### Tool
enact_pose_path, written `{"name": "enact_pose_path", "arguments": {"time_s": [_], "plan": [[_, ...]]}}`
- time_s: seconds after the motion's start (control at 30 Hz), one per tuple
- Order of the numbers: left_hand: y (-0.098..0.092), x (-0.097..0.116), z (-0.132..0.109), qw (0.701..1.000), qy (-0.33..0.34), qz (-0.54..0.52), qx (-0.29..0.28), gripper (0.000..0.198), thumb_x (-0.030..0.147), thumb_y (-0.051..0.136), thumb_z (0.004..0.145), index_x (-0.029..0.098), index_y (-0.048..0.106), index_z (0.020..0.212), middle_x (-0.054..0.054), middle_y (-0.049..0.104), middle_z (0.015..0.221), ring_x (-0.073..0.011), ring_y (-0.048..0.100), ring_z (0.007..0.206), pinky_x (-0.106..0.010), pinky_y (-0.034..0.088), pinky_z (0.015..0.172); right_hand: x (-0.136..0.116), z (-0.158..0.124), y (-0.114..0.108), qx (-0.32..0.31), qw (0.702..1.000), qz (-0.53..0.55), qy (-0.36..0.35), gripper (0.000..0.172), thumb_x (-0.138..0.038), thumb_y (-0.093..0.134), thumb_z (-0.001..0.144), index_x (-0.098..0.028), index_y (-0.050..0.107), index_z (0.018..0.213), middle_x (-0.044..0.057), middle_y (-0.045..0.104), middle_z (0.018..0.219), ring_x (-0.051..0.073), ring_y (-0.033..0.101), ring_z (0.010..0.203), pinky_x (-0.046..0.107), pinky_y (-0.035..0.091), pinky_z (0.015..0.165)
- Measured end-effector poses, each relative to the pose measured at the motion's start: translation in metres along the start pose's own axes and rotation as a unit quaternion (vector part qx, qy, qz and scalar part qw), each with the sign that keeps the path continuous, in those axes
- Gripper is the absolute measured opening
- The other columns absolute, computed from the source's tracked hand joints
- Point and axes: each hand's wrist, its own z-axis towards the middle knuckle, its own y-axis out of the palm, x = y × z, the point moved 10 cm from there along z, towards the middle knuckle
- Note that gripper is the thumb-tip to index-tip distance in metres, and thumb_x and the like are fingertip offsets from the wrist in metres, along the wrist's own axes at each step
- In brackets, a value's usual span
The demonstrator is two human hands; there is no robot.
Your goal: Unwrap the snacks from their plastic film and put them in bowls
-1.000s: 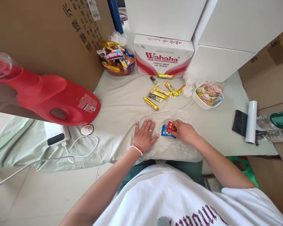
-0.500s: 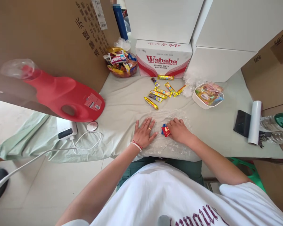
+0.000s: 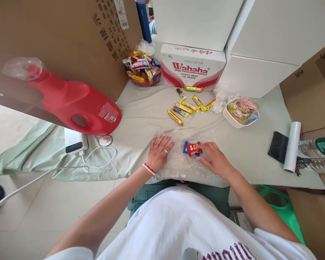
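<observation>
My left hand [image 3: 159, 152] lies flat with spread fingers on the left part of a clear plastic sheet [image 3: 176, 168], which is spread on the cloth near the front edge. To its right, a red candy packet [image 3: 194, 148] rests on top of a blue candy packet [image 3: 186, 147], both on the plastic. My right hand [image 3: 216, 160] is open beside them, its thumb and fingers apart, with the fingertips at the red packet's right edge. Behind the plastic lie several yellow-wrapped snack sticks [image 3: 188, 105].
A white tub [image 3: 235, 122] of wrapped snacks stands at right, a bowl [image 3: 144, 82] of snacks at back left. A Wahaba-style red-and-white carton [image 3: 191, 70] stands behind. At left are a red detergent bottle [image 3: 89, 108] and a white power bank [image 3: 74, 141]; a white roll [image 3: 291, 146] is at far right.
My right hand has opened and drawn right, off the red packet, which now lies on the blue one. My left hand stays flat, slightly further left in view.
</observation>
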Motion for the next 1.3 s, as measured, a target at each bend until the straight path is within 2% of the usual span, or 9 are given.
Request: {"name": "enact_pose_path", "arguments": {"time_s": [0.17, 0.27, 0.4, 0.57, 0.67, 0.8, 0.9, 1.13, 1.3], "plan": [[0.009, -0.014, 0.003, 0.996, -0.067, -0.014, -0.052, 0.046, 0.017, 0.041, 0.099, 0.027, 0.068, 0.136, -0.008, 0.062, 0.150, -0.0289, 0.045, 0.150, -0.067, 0.017, 0.128, -0.006, -0.064, 0.028, 0.003, 0.999, -0.023, -0.024, 0.037, -0.045, 0.066, 0.097, -0.024, 0.069, 0.127, 0.014, 0.067, 0.123, 0.033, 0.058, 0.118, 0.054, 0.052, 0.102], [0.004, -0.017, 0.004, 0.996, -0.088, -0.022, -0.012, 0.049, 0.017, 0.044, 0.098, 0.021, 0.063, 0.143, -0.013, 0.052, 0.160, -0.0297, 0.037, 0.156, -0.062, 0.022, 0.129, -0.011, -0.073, 0.042, 0.029, 0.998, -0.045, -0.026, 0.021, -0.028, 0.058, 0.102, -0.024, 0.073, 0.116, 0.013, 0.068, 0.119, 0.032, 0.059, 0.117, 0.053, 0.054, 0.099], [-0.012, 0.004, -0.003, 0.998, 0.037, -0.025, 0.050, 0.062, 0.007, 0.047, 0.094, 0.031, 0.054, 0.150, -0.008, 0.050, 0.162, -0.0268, 0.030, 0.160, -0.064, 0.008, 0.132, -0.020, -0.058, 0.021, 0.090, 0.994, -0.005, -0.058, 0.022, -0.017, 0.054, 0.101, -0.023, 0.074, 0.107, 0.011, 0.068, 0.116, 0.027, 0.060, 0.109, 0.044, 0.058, 0.090], [-0.005, 0.032, -0.027, 0.960, 0.247, -0.100, -0.081, 0.069, 0.003, 0.045, 0.088, 0.031, 0.052, 0.151, -0.002, 0.062, 0.151, -0.0208, 0.045, 0.151, -0.055, 0.007, 0.134, -0.020, -0.030, -0.012, 0.073, 0.994, 0.003, -0.080, 0.023, -0.020, 0.051, 0.103, -0.026, 0.071, 0.113, 0.010, 0.069, 0.117, 0.023, 0.066, 0.105, 0.038, 0.059, 0.087], [-0.003, 0.024, -0.028, 0.958, 0.219, -0.118, -0.141, 0.081, 0.009, 0.051, 0.078, 0.024, 0.043, 0.157, -0.009, 0.052, 0.160, -0.0271, 0.052, 0.144, -0.059, 0.016, 0.129, -0.008, -0.010, -0.025, 0.060, 0.996, 0.015, -0.059, 0.021, -0.022, 0.050, 0.103, -0.025, 0.069, 0.111, 0.009, 0.068, 0.120, 0.022, 0.068, 0.105, 0.037, 0.059, 0.088], [-0.007, 0.030, -0.017, 0.966, 0.195, -0.098, -0.138, 0.088, 0.015, 0.056, 0.075, 0.025, 0.039, 0.160, -0.011, 0.032, 0.172, -0.0320, 0.053, 0.138, -0.054, 0.034, 0.114, 0.012, 0.016, -0.027, 0.033, 0.998, 0.041, -0.027, 0.019, -0.020, 0.049, 0.101, -0.023, 0.066, 0.106, 0.008, 0.070, 0.116, 0.022, 0.069, 0.101, 0.036, 0.057, 0.086], [-0.005, 0.044, -0.009, 0.964, 0.215, -0.092, -0.129, 0.090, 0.009, 0.055, 0.073, 0.029, 0.040, 0.160, -0.008, 0.037, 0.170, -0.0294, 0.055, 0.132, -0.047, 0.037, 0.105, 0.019, 0.028, -0.023, 0.008, 0.998, 0.060, -0.019, 0.021, -0.018, 0.047, 0.100, -0.023, 0.066, 0.106, 0.007, 0.072, 0.108, 0.022, 0.069, 0.098, 0.035, 0.055, 0.087], [0.004, 0.040, 0.011, 0.965, 0.207, -0.101, -0.127, 0.059, 0.018, 0.052, 0.092, 0.024, 0.052, 0.150, -0.011, 0.073, 0.122, -0.0266, 0.058, 0.101, -0.044, 0.036, 0.087, 0.042, 0.031, -0.017, -0.015, 0.996, 0.078, 0.044, 0.021, -0.024, 0.048, 0.099, -0.021, 0.068, 0.104, 0.007, 0.074, 0.099, 0.022, 0.069, 0.089, 0.034, 0.053, 0.082], [0.007, 0.043, 0.018, 0.963, 0.226, -0.082, -0.122, 0.036, 0.026, 0.052, 0.097, 0.025, 0.070, 0.127, -0.008, 0.069, 0.095, -0.0260, 0.055, 0.091, -0.042, 0.034, 0.080, 0.058, 0.036, -0.005, -0.033, 0.988, 0.133, 0.068, 0.022, -0.031, 0.049, 0.101, -0.023, 0.069, 0.106, 0.005, 0.077, 0.107, 0.022, 0.071, 0.095, 0.035, 0.053, 0.087]]}}
